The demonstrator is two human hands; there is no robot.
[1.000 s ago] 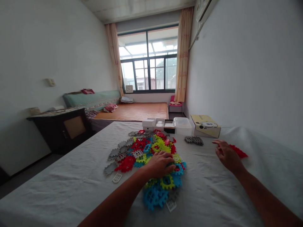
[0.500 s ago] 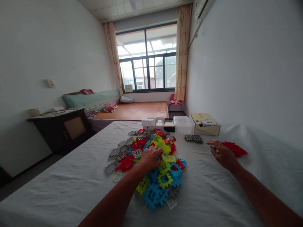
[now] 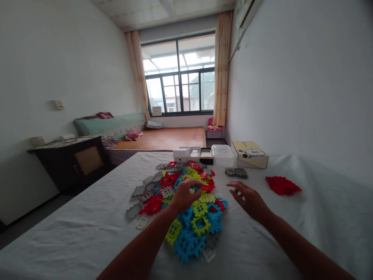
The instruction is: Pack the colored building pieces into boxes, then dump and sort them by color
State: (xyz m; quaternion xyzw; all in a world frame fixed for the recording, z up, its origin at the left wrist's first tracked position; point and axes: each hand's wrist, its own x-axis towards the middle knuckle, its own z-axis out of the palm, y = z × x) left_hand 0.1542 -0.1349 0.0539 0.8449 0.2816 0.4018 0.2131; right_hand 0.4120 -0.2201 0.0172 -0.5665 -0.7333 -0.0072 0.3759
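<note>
A heap of notched plastic building tiles in blue, yellow-green, red and grey, with a blue tile (image 3: 186,243) at its near end, lies on the cloth-covered table. My left hand (image 3: 186,194) is over the middle of the heap, thumb and fingers closed at the edge of a red building tile (image 3: 208,187). Just right of the heap, my right hand (image 3: 247,198) is in the air with its fingers apart and nothing in them. Farther right lies a separate group of red tiles (image 3: 282,185). Grey tiles (image 3: 236,172) sit behind my right hand.
Along the table's far edge stand a white box (image 3: 181,154), a clear plastic container (image 3: 223,155) and a yellow carton (image 3: 250,154). A white window-shaped piece (image 3: 142,223) lies left of the heap. Beyond are a bed (image 3: 175,138) and a dark cabinet (image 3: 84,159).
My right hand has moved left, away from the separate red tiles and toward the heap. My left hand has lifted slightly with a red tile at its fingertips. The view has shifted a little.
</note>
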